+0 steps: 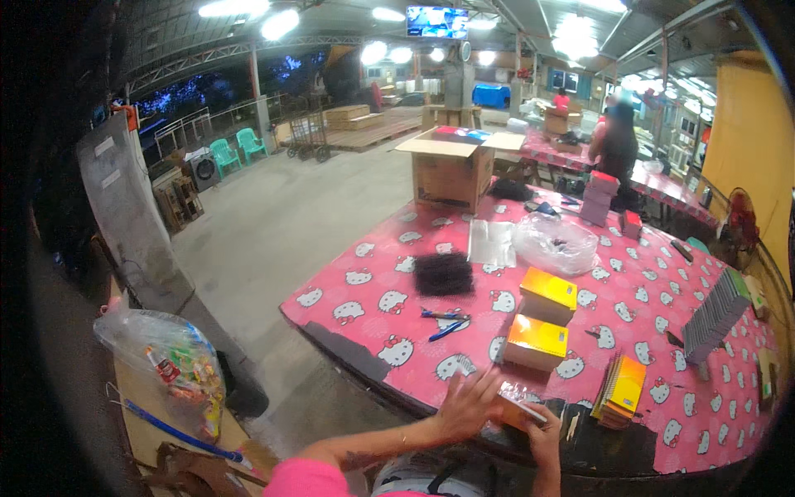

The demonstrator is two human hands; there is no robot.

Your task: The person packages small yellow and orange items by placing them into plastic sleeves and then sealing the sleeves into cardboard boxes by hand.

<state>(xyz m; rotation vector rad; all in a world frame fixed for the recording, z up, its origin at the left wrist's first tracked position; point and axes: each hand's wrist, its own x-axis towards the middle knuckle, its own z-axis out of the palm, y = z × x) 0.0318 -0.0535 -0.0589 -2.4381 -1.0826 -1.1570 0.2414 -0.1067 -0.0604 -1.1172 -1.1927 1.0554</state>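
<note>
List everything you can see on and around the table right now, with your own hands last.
table: one, pink patterned cloth, centre
orange-yellow boxes: two, mid-table
spiral notebooks: one stack, orange-yellow covers, near edge on the right
black bundle: one, mid-table
pens: a few, blue, below the bundle
clear bag: one, beyond the boxes
cardboard carton: one, brown, open, far end
grey stack: one row, right side
bag of packets: one, clear, multicoloured contents, lower left
chairs: two, green, far left
person: one, standing at the far end
left hand: on the wrapped orange pack at the near edge
right hand: holding the same pack from below
</note>
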